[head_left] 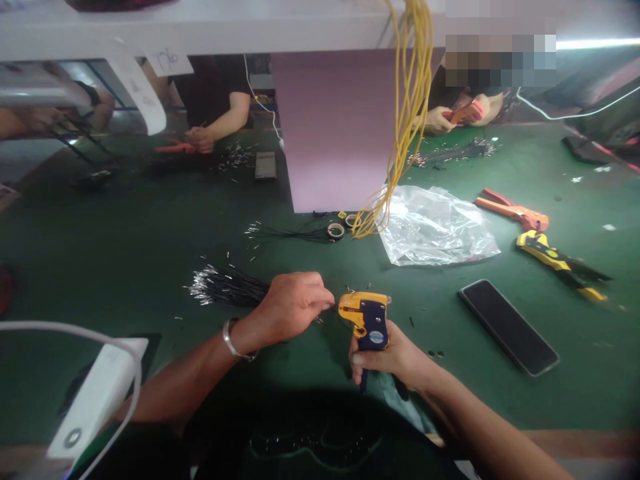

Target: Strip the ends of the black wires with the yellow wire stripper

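Note:
My right hand point(383, 353) grips a yellow and dark blue wire stripper point(373, 319), its jaw end facing left. Just left of that jaw, my left hand point(297, 303) is closed in a pinch, with the dark tip of what looks like a black wire point(334, 305) at the fingertips. The rest of this wire is hidden by the hand. Beside and partly behind my left hand lies a bundle of black wires point(235, 287) with shiny ends fanned to the left. Tiny loose bits lie around the stripper.
A phone point(507, 327), yellow-black pliers point(555, 260), orange pliers point(515, 210) and a clear plastic bag point(435, 227) lie right. Tape rolls point(335, 231) sit below hanging yellow wires point(413, 87). A white power strip point(97, 397) is at left. Co-workers' hands point(200, 139) work across the table.

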`<action>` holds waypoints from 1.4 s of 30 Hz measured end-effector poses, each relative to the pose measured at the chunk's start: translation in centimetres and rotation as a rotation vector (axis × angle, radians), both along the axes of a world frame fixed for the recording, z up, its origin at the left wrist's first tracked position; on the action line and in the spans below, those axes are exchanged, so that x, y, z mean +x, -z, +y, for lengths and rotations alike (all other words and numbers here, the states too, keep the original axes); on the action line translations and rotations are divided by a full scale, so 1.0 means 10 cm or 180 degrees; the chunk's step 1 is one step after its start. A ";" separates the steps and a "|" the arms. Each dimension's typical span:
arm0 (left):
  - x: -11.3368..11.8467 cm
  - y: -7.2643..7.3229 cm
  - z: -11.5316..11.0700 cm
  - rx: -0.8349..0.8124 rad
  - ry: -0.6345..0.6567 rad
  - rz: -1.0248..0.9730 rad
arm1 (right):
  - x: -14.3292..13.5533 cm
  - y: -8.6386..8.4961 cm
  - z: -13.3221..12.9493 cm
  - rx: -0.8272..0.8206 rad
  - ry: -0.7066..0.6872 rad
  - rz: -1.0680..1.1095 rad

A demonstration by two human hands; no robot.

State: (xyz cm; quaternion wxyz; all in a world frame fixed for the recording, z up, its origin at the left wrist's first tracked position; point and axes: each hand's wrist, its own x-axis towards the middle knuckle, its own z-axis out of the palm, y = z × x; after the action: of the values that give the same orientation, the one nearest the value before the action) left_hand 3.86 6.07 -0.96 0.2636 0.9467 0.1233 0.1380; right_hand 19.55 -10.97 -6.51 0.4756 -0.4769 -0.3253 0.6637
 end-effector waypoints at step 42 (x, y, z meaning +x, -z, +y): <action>-0.02 0.03 -0.01 0.0117 -0.0019 0.0107 | -0.05 0.05 -0.02 -0.0101 0.0060 -0.0074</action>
State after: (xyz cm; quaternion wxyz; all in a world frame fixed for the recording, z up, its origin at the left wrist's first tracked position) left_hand 3.65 6.00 -1.30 0.2437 0.9532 0.1280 0.1251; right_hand 19.03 -11.21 -7.03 0.4704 -0.4951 -0.3158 0.6587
